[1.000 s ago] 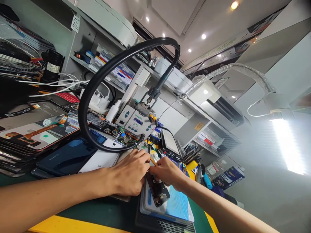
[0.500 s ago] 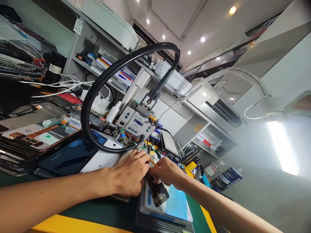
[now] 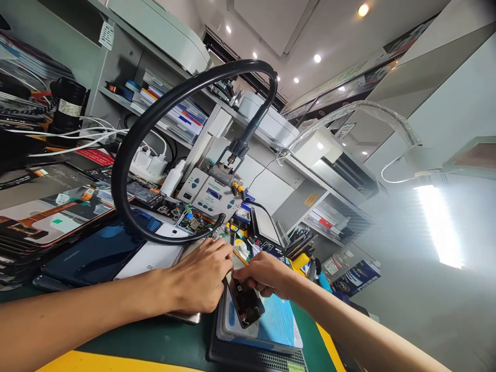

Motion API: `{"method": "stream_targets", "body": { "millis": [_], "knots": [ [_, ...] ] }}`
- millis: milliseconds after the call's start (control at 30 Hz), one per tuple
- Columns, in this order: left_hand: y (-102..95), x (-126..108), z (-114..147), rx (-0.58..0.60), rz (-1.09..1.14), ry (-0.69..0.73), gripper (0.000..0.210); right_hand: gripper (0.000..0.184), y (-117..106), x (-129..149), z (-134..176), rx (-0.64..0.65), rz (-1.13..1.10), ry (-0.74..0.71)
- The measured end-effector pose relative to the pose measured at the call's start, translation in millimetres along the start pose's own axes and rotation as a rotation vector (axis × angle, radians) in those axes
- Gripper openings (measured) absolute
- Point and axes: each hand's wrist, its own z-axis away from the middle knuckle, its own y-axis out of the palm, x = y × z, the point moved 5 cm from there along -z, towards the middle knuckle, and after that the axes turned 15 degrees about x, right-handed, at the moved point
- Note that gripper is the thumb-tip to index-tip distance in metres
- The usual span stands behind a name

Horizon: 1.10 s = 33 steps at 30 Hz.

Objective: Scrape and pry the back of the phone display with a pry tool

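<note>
A dark phone part with a glossy face (image 3: pixel 248 306), perhaps an opened phone, lies slanted on a flat box with a light-blue top (image 3: pixel 281 318). My left hand (image 3: pixel 203 276) is curled closed at the part's upper left edge, its fingertips hidden. From the right, my right hand (image 3: pixel 265 273) reaches over the part with fingers bent in; one fingertip touches its upper end. A thin orange strip (image 3: pixel 241 257) shows between both hands, running to the right hand's knuckle. What the right fingers pinch is hidden.
A black hose (image 3: pixel 120 170) loops over the bench by a grey control unit (image 3: pixel 209 194). Phones lie left, including a dark-blue one (image 3: pixel 89 258) and a white one (image 3: pixel 147 258). A perforated black base (image 3: pixel 267 356) sits under the box. Behind are shelves and a lamp (image 3: pixel 437 225).
The view has shifted, so everything sits slightly further left and up. My right fingers have moved toward the upper end of the phone part. My left hand keeps its curled pose.
</note>
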Motion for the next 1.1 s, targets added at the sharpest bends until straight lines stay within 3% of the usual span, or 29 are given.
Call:
{"method": "stream_targets", "body": {
  "millis": [200,467,700,1100],
  "knots": [
    [9.5,6,2,-0.09,0.011,0.031,0.022,0.051,-8,-7,-7,0.131,-0.13,0.022],
    [17.3,12,3,-0.213,0.051,0.12,0.025,0.056,-34,-29,-3,0.205,-0.371,-0.153],
    [14.3,9,13,-0.273,0.087,0.162,0.036,0.047,-30,-41,-10,0.289,-0.634,-0.362],
    [-6.0,-4,24,-0.252,-0.096,0.231,0.043,0.077,-18,-71,-39,0.442,-0.922,-0.556]
  ]
}}
